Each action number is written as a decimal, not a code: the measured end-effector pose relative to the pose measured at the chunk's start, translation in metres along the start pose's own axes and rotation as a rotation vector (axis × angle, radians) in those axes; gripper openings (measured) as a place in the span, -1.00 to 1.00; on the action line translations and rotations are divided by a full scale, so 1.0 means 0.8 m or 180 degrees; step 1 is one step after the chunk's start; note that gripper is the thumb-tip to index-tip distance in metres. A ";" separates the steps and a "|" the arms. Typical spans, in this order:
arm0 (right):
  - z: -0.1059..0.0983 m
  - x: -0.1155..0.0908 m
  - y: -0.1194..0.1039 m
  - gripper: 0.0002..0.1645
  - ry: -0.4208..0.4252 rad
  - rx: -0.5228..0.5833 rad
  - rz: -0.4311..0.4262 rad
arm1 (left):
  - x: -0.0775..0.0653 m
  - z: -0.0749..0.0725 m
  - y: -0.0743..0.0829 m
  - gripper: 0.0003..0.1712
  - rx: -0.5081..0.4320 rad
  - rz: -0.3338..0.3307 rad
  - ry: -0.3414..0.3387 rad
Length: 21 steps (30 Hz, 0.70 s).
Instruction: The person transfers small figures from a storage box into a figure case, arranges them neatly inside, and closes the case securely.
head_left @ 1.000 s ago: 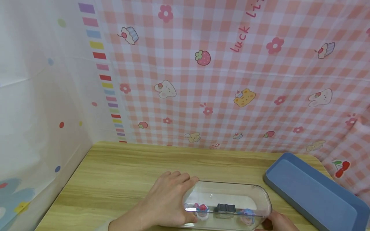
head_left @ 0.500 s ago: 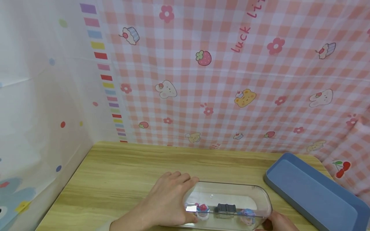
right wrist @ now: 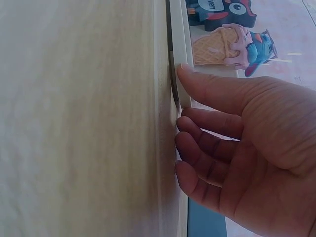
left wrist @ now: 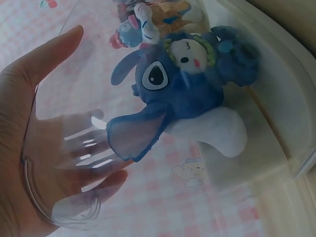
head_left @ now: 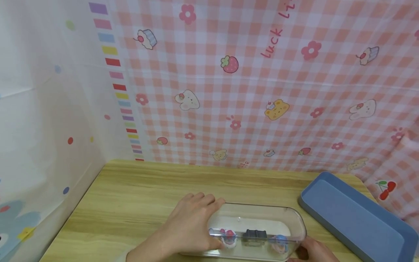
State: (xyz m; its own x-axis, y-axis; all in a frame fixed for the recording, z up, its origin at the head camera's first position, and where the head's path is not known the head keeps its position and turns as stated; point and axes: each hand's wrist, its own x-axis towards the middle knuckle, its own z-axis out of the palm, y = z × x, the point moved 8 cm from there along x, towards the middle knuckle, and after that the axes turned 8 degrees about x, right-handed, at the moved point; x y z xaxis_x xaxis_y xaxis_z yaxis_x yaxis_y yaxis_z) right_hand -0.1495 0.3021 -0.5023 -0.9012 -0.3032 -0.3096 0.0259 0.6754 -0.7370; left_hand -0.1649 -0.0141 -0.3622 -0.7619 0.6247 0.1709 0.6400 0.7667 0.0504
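A long clear display cover [head_left: 262,211] stands over a white base and several small figurines near the table's front edge. My left hand [head_left: 191,227] grips the cover's left part, thumb on the near side and fingers over the far side. Through the plastic, the left wrist view shows a big-eared blue figurine [left wrist: 182,84]. At the right end, my right hand [head_left: 315,251] holds the edge of the white base [right wrist: 181,49], thumb on its rim and fingers curled below. Beside that thumb, inside the cover, is an ice-cream-cone figurine [right wrist: 217,47]. A dark figurine [head_left: 256,234] sits mid-case.
A blue-grey rectangular tray [head_left: 356,218] lies at an angle to the right of the case. Wood-grain table [head_left: 137,196] extends left and behind. A pink checked cloth [head_left: 209,76] hangs at the back, a white dotted cloth [head_left: 42,109] at left.
The cover's near upper edge has shifted slightly up in the head view, and the reflection on it has changed. Both hands stay in nearly the same places.
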 end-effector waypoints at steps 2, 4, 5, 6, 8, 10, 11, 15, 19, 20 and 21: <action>-0.001 0.000 -0.002 -0.44 0.0000 -0.0003 -0.0025 | 0.001 0.000 0.000 0.07 -0.0002 -0.0008 -0.0011; -0.002 -0.001 -0.003 -0.44 -0.0003 0.0003 -0.0030 | 0.001 0.001 -0.001 0.07 -0.0005 -0.0014 -0.0017; -0.002 -0.001 -0.003 -0.45 0.0000 -0.0006 -0.0048 | 0.002 0.001 -0.001 0.07 0.0002 -0.0013 -0.0021; -0.002 -0.001 -0.003 -0.45 -0.0001 -0.0006 -0.0063 | 0.002 0.001 -0.001 0.08 0.0014 -0.0014 -0.0027; -0.002 -0.001 -0.003 -0.46 -0.0016 0.0015 -0.0081 | 0.002 0.002 -0.001 0.08 0.0041 -0.0017 -0.0037; -0.001 0.000 -0.002 -0.46 -0.0045 0.0045 -0.0090 | 0.002 0.003 -0.001 0.08 0.0063 -0.0008 -0.0042; -0.001 0.000 -0.001 -0.46 -0.0067 0.0073 -0.0086 | 0.002 0.003 -0.001 0.08 0.0064 -0.0004 -0.0046; 0.000 0.000 0.002 -0.44 -0.0153 0.0175 -0.0133 | -0.002 0.001 0.001 0.12 0.0049 0.0030 -0.0035; -0.002 -0.003 0.001 -0.37 -0.0360 0.0511 -0.0295 | -0.006 0.001 0.000 0.21 -0.0004 0.0046 -0.0019; -0.003 -0.004 0.001 -0.38 -0.0415 0.0608 -0.0364 | -0.007 0.000 -0.001 0.21 -0.0030 0.0035 -0.0024; -0.005 -0.006 0.001 -0.40 -0.0447 0.0664 -0.0384 | -0.009 0.000 -0.003 0.22 -0.0054 0.0010 -0.0036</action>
State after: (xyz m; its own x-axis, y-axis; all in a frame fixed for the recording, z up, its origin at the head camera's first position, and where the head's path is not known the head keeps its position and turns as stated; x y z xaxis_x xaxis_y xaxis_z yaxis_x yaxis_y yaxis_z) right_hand -0.1470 0.3066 -0.4990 -0.8347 -0.4732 -0.2816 0.0237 0.4800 -0.8769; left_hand -0.1610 -0.0201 -0.3633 -0.7610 0.6287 0.1601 0.6438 0.7623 0.0667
